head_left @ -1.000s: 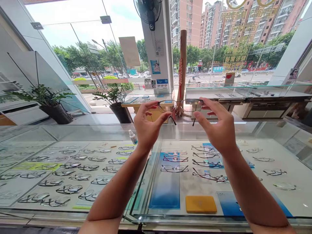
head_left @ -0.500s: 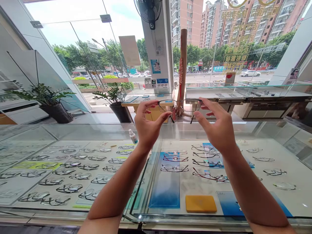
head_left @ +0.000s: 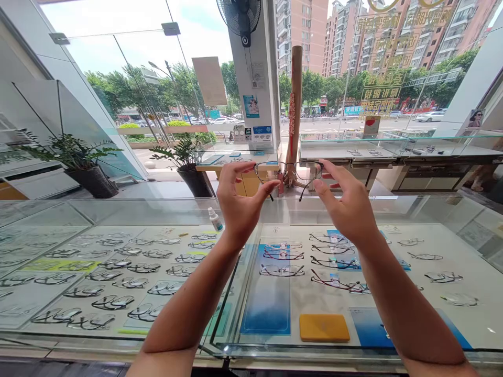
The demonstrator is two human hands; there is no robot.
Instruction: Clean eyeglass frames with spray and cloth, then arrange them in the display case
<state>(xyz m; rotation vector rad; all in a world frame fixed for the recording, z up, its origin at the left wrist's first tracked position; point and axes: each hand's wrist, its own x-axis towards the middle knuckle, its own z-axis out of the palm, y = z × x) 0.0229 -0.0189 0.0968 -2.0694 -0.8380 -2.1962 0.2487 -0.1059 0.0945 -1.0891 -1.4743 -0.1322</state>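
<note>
A pair of thin dark-framed eyeglasses (head_left: pixel 290 164) is held up in the air above the glass display counter, lenses facing forward. My left hand (head_left: pixel 241 196) pinches its left end between thumb and fingers. At the other end, my right hand (head_left: pixel 346 201) grips the frame near the hinge. The dark temple tips point downward between my hands. Beneath my forearms, several rows of eyeglasses (head_left: pixel 113 302) lie inside the glass case. More frames (head_left: pixel 282 270) rest on blue cards to the right.
A small white bottle (head_left: pixel 215 220) stands on the counter behind my left wrist. A yellow case (head_left: pixel 324 328) sits near the counter's front. Beyond are potted plants (head_left: pixel 92 180), a wooden post (head_left: pixel 295 104), a wall fan (head_left: pixel 239 21) and other glass showcases (head_left: pixel 353 144).
My right hand has shifted slightly left and down. The glasses' temple tips have moved a little left and lower. My left hand stays almost still.
</note>
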